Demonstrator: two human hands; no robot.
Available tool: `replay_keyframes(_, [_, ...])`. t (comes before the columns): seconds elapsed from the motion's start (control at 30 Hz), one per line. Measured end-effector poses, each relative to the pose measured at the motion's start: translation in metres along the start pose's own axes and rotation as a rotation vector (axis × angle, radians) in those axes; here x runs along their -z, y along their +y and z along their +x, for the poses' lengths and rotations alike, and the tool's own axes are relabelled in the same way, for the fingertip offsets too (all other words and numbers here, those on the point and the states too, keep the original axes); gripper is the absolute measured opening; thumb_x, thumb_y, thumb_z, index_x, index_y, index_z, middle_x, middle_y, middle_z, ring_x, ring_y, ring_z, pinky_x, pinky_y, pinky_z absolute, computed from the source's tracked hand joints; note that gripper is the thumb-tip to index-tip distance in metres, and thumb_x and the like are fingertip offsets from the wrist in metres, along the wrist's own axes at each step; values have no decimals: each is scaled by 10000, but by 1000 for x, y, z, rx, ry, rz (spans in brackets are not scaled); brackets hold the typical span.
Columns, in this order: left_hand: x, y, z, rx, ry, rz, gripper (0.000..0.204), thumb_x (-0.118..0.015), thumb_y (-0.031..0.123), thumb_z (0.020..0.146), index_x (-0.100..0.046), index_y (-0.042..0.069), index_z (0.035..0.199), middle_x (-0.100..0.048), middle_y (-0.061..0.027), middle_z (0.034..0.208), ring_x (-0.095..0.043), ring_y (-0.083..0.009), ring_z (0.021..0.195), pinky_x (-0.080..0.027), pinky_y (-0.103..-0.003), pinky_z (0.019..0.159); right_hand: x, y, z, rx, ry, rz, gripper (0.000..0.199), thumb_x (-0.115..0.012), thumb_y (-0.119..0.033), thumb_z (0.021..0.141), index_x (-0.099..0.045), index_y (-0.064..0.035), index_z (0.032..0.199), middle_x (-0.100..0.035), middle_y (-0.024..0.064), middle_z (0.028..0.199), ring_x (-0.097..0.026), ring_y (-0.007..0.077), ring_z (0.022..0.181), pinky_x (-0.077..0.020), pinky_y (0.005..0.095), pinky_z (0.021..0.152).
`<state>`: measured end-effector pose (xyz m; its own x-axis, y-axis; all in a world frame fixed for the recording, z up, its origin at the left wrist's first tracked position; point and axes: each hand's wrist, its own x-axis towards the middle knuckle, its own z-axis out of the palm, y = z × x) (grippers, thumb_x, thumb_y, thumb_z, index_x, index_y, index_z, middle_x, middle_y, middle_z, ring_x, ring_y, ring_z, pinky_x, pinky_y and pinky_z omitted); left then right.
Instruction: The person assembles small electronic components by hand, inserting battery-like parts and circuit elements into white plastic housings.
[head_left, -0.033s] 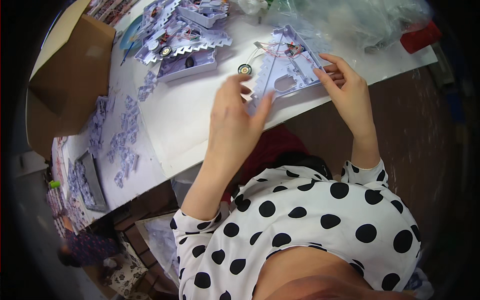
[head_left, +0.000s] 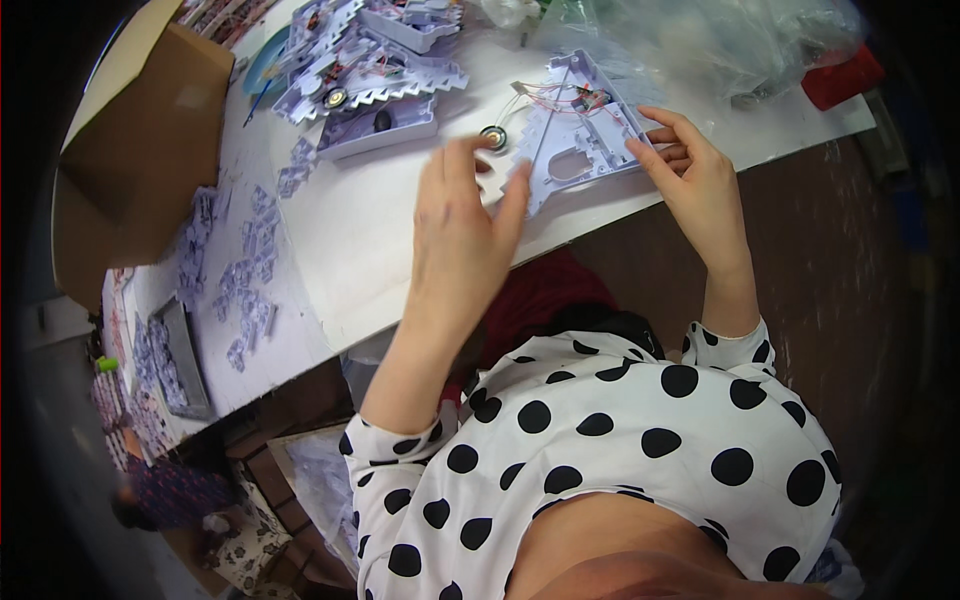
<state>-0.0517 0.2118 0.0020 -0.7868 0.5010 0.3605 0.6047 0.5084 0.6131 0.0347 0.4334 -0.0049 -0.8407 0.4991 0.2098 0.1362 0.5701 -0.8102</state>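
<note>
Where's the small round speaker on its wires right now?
In the head view, the small round speaker lies on the white table, just beyond the left hand's fingertips and left of the pale triangular plastic shell that the right hand touches.

A pale lilac shell (head_left: 580, 140) with red wires is being shown on a white table (head_left: 380, 240). A brown box (head_left: 140, 150), a red block (head_left: 842, 78) and a white, black-dotted blouse (head_left: 640, 450) are being seen.
</note>
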Motion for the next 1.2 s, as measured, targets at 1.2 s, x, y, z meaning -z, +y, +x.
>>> replay_keyframes(1.2, [91, -49, -80, 133, 379, 134, 149, -796, 86, 848, -766, 69, 993, -695, -30, 912, -556, -99, 605, -421, -246, 532, -108, -124, 57, 1162, -598, -78, 176, -748, -126, 815, -766, -80, 984, -700, 105, 1007, -635, 299, 946, -502, 408, 869])
